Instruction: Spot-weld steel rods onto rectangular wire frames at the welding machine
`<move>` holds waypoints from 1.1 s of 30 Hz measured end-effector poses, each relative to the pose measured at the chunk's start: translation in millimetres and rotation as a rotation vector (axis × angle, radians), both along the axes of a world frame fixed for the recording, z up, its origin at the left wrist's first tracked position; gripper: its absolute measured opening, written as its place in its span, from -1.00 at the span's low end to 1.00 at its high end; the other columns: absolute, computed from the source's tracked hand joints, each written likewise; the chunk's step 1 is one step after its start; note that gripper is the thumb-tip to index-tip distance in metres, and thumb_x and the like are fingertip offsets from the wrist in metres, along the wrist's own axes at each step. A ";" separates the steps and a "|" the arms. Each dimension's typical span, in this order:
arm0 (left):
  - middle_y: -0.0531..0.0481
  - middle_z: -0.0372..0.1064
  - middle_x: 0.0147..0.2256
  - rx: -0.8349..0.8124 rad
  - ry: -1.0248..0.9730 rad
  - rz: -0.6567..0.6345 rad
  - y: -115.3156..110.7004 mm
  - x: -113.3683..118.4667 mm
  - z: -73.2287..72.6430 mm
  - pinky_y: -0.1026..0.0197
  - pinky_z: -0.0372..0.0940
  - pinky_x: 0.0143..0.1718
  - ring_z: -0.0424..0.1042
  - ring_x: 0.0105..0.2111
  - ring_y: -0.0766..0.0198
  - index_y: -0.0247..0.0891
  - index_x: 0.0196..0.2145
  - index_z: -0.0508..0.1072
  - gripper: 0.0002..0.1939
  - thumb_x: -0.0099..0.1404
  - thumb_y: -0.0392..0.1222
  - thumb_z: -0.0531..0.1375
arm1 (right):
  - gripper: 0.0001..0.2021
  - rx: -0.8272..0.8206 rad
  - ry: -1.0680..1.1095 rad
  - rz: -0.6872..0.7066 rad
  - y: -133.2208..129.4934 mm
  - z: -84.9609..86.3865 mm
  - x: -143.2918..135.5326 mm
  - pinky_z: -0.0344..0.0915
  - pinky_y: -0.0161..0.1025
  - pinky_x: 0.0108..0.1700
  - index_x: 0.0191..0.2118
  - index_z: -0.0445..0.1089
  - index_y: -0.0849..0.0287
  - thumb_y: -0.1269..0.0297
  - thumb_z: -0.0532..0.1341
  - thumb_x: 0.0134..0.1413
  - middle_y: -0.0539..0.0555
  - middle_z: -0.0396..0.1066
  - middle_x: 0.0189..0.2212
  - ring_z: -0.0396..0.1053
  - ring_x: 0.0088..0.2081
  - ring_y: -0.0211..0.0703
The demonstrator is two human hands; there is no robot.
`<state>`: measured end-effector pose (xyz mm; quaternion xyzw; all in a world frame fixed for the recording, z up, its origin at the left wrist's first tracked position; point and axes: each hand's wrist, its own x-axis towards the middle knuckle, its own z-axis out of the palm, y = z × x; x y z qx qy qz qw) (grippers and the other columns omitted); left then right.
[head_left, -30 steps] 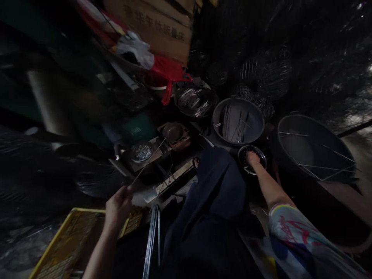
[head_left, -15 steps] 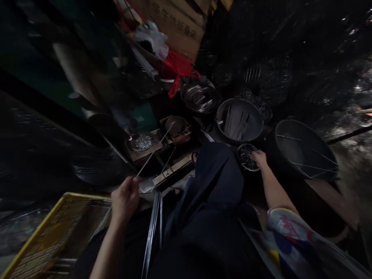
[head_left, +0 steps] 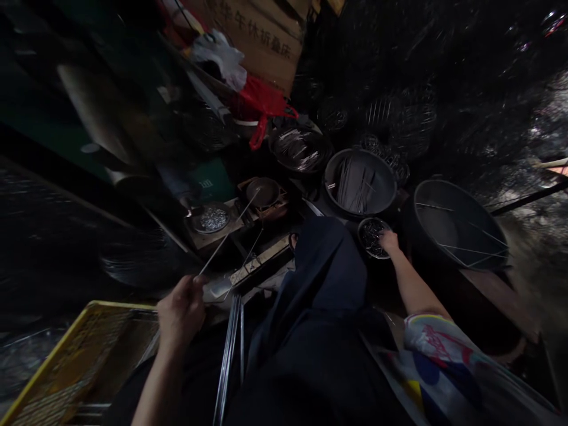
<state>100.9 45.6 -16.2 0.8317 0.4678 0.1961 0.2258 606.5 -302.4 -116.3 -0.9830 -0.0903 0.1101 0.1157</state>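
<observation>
In the head view, my left hand [head_left: 183, 309] is closed around the lower end of a thin metal rod [head_left: 224, 241]. The rod slants up and away to the right, its far end over a small round pan [head_left: 263, 192]. My right hand [head_left: 389, 242] reaches into a small round bowl [head_left: 361, 247] of dark, thin metal pieces [head_left: 371, 233]. Its fingertips are down among the pieces, and what they grip, if anything, is hidden. Across my lap, by my left hand, lies a bundle of long metal rods [head_left: 229, 361].
A wide basin [head_left: 390, 177] with straight rods stands beyond the bowl; a larger basin [head_left: 461, 228] is at right. A plate of small shiny pieces [head_left: 213, 219] sits left of the pan. A yellow crate [head_left: 57, 349], a red plastic bag [head_left: 266, 103] and a cardboard box [head_left: 261, 41] surround this spot.
The whole view has shifted slightly, so most things sit a little further left. My left hand still holds the rod, and my right hand remains in the bowl.
</observation>
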 end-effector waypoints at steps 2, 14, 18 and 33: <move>0.07 0.21 -0.64 -0.006 -0.032 -0.016 -1.3 5.5 -1.1 0.31 0.07 -0.52 0.23 -0.62 0.31 -0.25 -0.39 0.43 -0.74 0.28 -0.08 0.02 | -0.92 -0.017 0.005 0.013 -0.3 11.8 -0.9 0.32 -0.04 0.02 -0.29 0.48 0.30 0.43 0.24 0.11 0.23 0.50 -0.24 0.44 -0.07 0.01; 0.01 0.30 -0.55 -0.037 -0.174 0.019 -19.3 10.0 6.1 0.27 0.11 -0.43 0.30 -0.54 0.27 -0.23 -0.37 0.38 -0.72 0.37 -0.09 -0.03 | -0.59 1.040 0.551 0.456 188.1 99.6 -138.7 0.48 -0.14 -0.22 -0.13 0.43 0.26 0.06 0.34 -0.02 0.18 0.52 -0.30 0.53 -0.28 -0.05; 0.00 0.31 -0.53 -0.034 -0.193 0.067 -26.9 2.3 4.7 0.26 0.12 -0.41 0.29 -0.53 0.27 -0.21 -0.39 0.35 -0.72 0.40 -0.11 -0.05 | -0.57 1.057 0.885 0.479 277.6 100.7 -255.6 0.34 -0.37 -0.55 -0.38 0.37 0.23 -0.06 0.39 -0.19 0.06 0.47 -0.51 0.47 -0.52 -0.21; 0.04 0.24 -0.56 0.027 -0.242 0.155 -14.5 -16.8 -8.4 0.27 0.08 -0.46 0.25 -0.57 0.33 -0.19 -0.43 0.28 -0.72 0.42 -0.15 -0.06 | -0.70 1.239 1.110 0.396 349.1 104.3 -340.4 -0.01 -0.47 -0.66 -0.41 0.32 0.18 0.09 0.36 -0.11 -0.13 0.26 -0.62 0.12 -0.67 -0.46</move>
